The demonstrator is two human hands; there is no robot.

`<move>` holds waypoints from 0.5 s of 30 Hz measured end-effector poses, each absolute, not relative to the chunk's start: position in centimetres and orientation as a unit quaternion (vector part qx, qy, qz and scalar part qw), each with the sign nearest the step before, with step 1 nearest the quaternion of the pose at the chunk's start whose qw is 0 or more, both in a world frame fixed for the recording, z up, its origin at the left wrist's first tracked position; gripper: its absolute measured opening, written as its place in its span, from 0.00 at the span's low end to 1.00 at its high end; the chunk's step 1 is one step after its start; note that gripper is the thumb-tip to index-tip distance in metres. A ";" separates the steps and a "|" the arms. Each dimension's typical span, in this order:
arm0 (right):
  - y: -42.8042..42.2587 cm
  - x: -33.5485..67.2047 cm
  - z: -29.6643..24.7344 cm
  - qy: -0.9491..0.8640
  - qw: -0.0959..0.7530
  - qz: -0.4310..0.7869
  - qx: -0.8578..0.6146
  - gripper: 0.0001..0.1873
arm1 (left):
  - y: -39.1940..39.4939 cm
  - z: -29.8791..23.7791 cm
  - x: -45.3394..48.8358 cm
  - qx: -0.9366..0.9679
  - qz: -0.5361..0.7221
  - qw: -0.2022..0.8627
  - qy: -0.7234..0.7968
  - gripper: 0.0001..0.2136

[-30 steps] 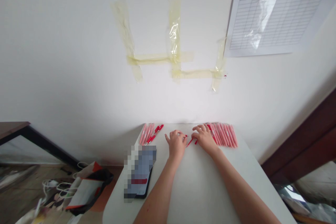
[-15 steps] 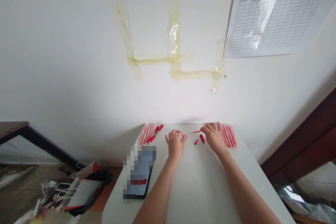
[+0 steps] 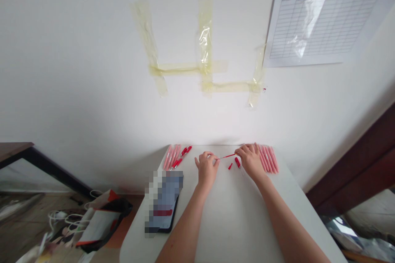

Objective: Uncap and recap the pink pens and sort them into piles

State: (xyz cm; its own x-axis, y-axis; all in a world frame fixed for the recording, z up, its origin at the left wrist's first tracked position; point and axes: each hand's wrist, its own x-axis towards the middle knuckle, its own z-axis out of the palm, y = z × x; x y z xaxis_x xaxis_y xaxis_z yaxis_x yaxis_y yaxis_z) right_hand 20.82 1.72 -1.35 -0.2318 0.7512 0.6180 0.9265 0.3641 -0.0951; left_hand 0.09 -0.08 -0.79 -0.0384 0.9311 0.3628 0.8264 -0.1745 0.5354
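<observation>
A thin red pen refill [image 3: 227,156] stretches between my hands above the white table. My left hand [image 3: 207,168] pinches its left end, where the tip is hidden by the fingers. The right end is pinched by my right hand [image 3: 249,159]. Below the refill lie a small red cone-shaped pen tip [image 3: 230,166] and a short red pen barrel piece [image 3: 237,162]. Pink pens [image 3: 269,159] lie side by side just right of my right hand. Left of my left hand is another row of pink pens [image 3: 171,157], with red pen parts [image 3: 181,158] beside it.
A phone [image 3: 166,203], partly pixelated, lies on the white table [image 3: 234,226] near its left edge. The wall behind carries yellowed tape [image 3: 205,45] and a printed sheet [image 3: 321,20]. Bags and white cables [image 3: 66,220] are on the floor at left.
The refill is still held between both hands, and its right end has shifted very slightly left with my right hand. The pens and loose parts have stayed in place.
</observation>
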 end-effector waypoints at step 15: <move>1.5 20.5 -1.2 -0.804 0.298 -0.103 -0.504 0.15 | -0.2 -0.6 0.3 0.706 0.321 0.076 0.626 0.05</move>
State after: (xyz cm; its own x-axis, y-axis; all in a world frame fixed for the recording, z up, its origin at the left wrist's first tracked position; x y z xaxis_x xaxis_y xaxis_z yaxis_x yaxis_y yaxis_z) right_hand 20.54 1.49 -1.19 -0.3151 0.7486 0.5833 0.8717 0.4713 -0.1340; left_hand 0.28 -0.22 -0.60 0.0093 0.9335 0.3584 0.8355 -0.2041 0.5101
